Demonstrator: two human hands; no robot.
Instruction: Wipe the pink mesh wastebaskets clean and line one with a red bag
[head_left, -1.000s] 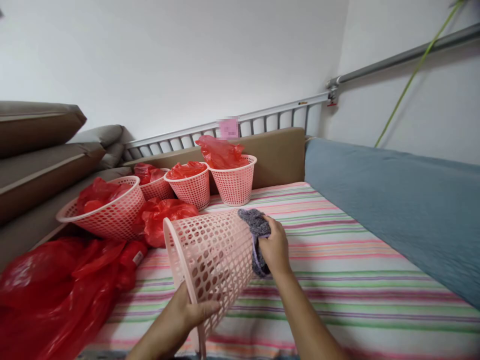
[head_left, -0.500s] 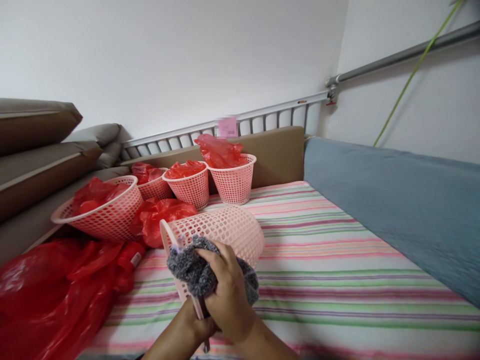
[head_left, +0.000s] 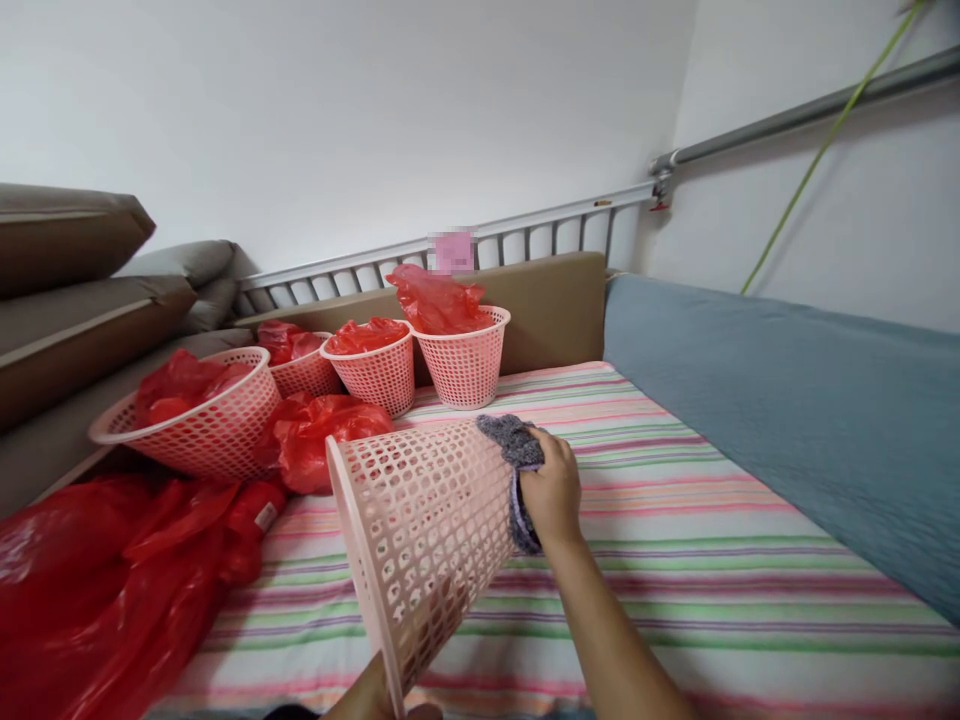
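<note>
A pink perforated plastic basket lies on its side in front of me, its mouth facing left. My left hand reaches into the mouth at the bottom of the view and grips the lower rim; its fingers show only in part through the holes. My right hand is closed round a fuzzy grey cloth and presses it against the basket's base end. Part of the cloth hangs below the hand along the base edge.
Behind stand several pink baskets stuffed with red plastic bags. More red bags lie at left, by stacked grey-brown cushions. A striped sheet covers the bed, with a blue padded side at right and a radiator behind.
My right hand has carried the cloth from the basket's rim rightward to its base. The basket has turned, showing more of its side, and my left hand is lower in view.
</note>
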